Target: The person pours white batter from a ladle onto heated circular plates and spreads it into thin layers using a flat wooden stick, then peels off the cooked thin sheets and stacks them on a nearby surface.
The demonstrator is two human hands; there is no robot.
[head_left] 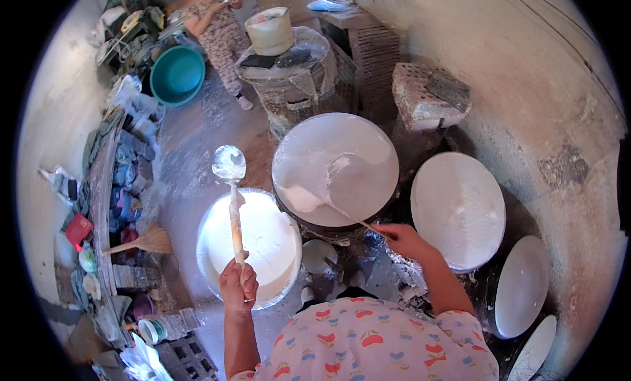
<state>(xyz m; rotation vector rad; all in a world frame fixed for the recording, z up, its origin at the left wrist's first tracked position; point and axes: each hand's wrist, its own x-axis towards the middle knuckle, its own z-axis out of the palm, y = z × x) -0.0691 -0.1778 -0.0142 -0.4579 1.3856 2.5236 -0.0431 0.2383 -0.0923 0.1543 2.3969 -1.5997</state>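
My left hand (238, 282) is wrapped round the wooden handle of a long ladle (236, 213). Its bowl, coated in white batter, is held up beyond a wide basin of white batter (263, 266). With my right hand (402, 241) I grip a thin stick (351, 218) that reaches over a large round griddle (374, 144). A thin whitish layer covers the griddle, with a paler patch near the stick's far end. Whether that patch is batter or a blade on the stick, I cannot tell.
More round pans (458, 210) stand to the right along the wall. Behind the griddle is a drum (296, 98) bearing a bucket (270, 31). A teal tub (177, 76) and another person (220, 32) are at the far left. A broom (152, 239) leans near the cluttered left shelf.
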